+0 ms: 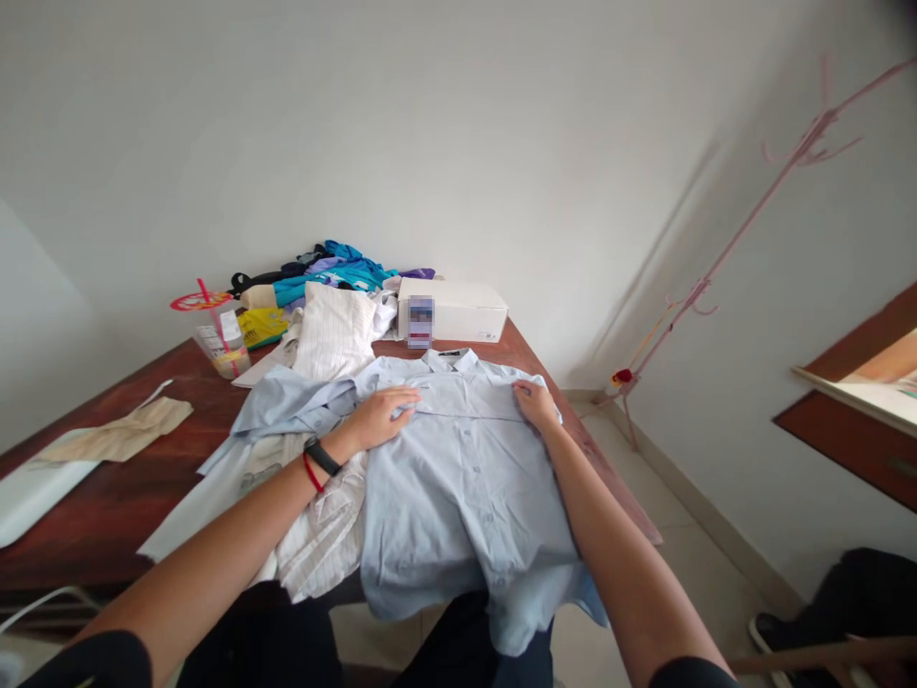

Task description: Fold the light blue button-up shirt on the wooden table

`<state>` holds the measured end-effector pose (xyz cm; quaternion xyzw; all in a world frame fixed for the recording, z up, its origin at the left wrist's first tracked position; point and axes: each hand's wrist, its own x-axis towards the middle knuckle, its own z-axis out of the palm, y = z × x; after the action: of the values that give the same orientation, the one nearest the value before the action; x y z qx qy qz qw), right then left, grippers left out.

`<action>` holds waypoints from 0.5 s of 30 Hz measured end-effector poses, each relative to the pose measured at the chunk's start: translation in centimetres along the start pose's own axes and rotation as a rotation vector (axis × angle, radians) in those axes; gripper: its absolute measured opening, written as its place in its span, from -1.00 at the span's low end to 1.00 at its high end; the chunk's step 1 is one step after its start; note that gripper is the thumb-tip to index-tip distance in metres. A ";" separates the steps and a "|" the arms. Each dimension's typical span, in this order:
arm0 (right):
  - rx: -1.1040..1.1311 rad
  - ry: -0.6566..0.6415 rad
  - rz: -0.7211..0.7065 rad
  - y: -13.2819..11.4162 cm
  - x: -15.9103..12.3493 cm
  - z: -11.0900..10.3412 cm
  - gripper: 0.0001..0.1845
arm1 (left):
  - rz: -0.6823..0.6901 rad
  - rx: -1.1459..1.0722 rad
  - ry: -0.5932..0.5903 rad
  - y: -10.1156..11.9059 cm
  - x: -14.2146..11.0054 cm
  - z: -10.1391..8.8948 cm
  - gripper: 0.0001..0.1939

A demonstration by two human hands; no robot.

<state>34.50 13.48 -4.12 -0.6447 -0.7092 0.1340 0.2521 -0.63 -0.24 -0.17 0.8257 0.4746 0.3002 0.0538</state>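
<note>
A light blue button-up shirt (pixel 458 478) lies front-up on the dark red wooden table (pixel 107 506), its collar toward the wall and its hem hanging over the near edge. My left hand (pixel 379 418) lies flat on the shirt's upper left chest, fingers stretched out, next to its bunched left sleeve (pixel 287 406). A black band and a red band sit on that wrist. My right hand (pixel 536 402) rests on the shirt's right shoulder near the table's right edge, fingers curled onto the cloth.
A white striped garment (pixel 322 535) lies under the blue shirt, another (pixel 333 330) behind it. At the back are a pile of coloured clothes (pixel 336 268), a white box (pixel 455 309) and a plastic cup with a pink straw (pixel 222 349). A pink coat rack (pixel 723 248) leans at right.
</note>
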 end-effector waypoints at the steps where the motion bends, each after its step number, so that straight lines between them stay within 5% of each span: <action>1: -0.019 -0.007 -0.002 -0.1 0.0 0.2 -0.55 | -0.030 0.023 -0.058 -0.1 -0.1 0.0 -0.58; 6: -0.133 -0.052 0.065 -0.5 0.5 1.4 -0.34 | -0.116 0.136 -0.208 -0.5 -0.4 0.2 -0.55; 15: -0.333 -0.162 0.122 -0.2 1.2 1.5 -0.29 | -0.184 0.143 -0.232 0.8 -0.3 -0.2 -0.58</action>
<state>33.45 14.81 -5.06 -0.7064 -0.6991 0.0810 0.0755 -0.31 -0.95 0.18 0.8095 0.5590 0.1624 0.0766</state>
